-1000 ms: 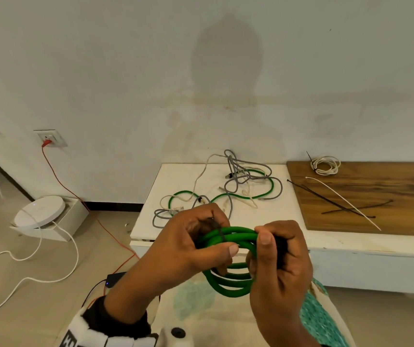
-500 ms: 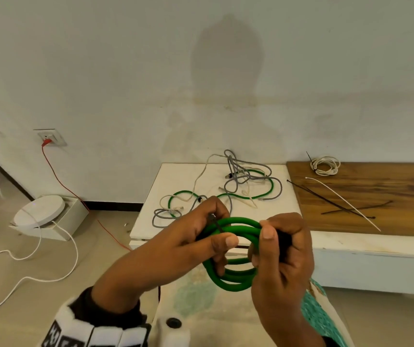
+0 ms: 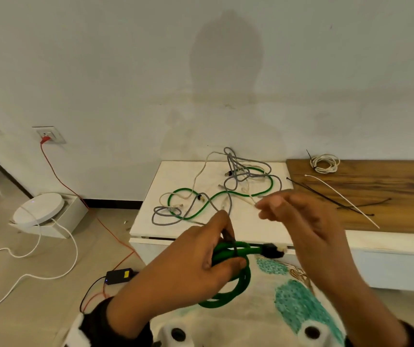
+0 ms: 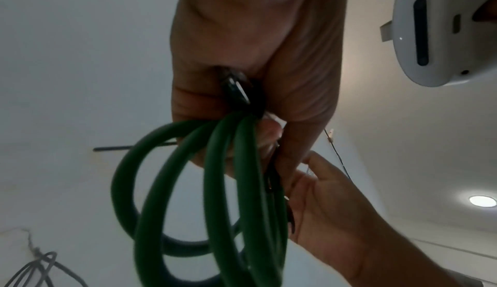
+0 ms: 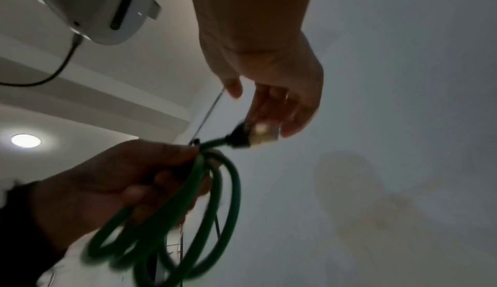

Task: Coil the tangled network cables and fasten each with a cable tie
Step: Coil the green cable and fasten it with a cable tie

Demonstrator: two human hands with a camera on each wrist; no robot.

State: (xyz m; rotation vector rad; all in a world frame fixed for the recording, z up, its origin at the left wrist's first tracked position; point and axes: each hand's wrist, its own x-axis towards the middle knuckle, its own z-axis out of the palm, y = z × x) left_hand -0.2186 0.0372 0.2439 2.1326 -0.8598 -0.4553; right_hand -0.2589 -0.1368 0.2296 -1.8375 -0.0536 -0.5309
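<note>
— Left hand (image 3: 188, 266)?
— Wrapped tight round the green coil (image 3: 228, 276), fingers (image 3: 233, 263) curled over the bunched loops. Low in the middle of the head view, about 6 o'clock, held up in front of the white surface (image 3: 175, 176), not lying on it.
— And the coil?
— Several round green loops hanging down from that grip. One black plug end (image 3: 272, 250) sticking out toward 3 o'clock. A thin black tie (image 3: 228, 240) poking up by the knuckles, around the bunch or only beside it, can't tell.
— Right hand (image 3: 308, 221)?
— Up in the air at about 2 o'clock from the coil. Fingers spread loose and a bit blurry. Holding nothing. Seen from the right wrist, fingertips (image 5: 293, 130) just beside the plug tip; touching or not, can't tell.
— On the surface?
— A messy tangle (image 3: 226, 191) of grey, green and pale cables, at 12 o'clock from the hands. Still loose, not coiled.
— Further right?
— A brown wooden board (image 3: 376, 191). At its far corner a small white coil (image 3: 324, 163) with a black tie on it. Nearer, some loose black ties (image 3: 326, 196) and one white tie (image 3: 343, 200), crossing each other.
— On the floor?
— At 9 o'clock, a round white gadget (image 3: 39, 207) on a box, with white cord. A red wire (image 3: 75, 194) going up to the wall socket (image 3: 49, 135). A small black box (image 3: 119, 276) near the left arm.
</note>
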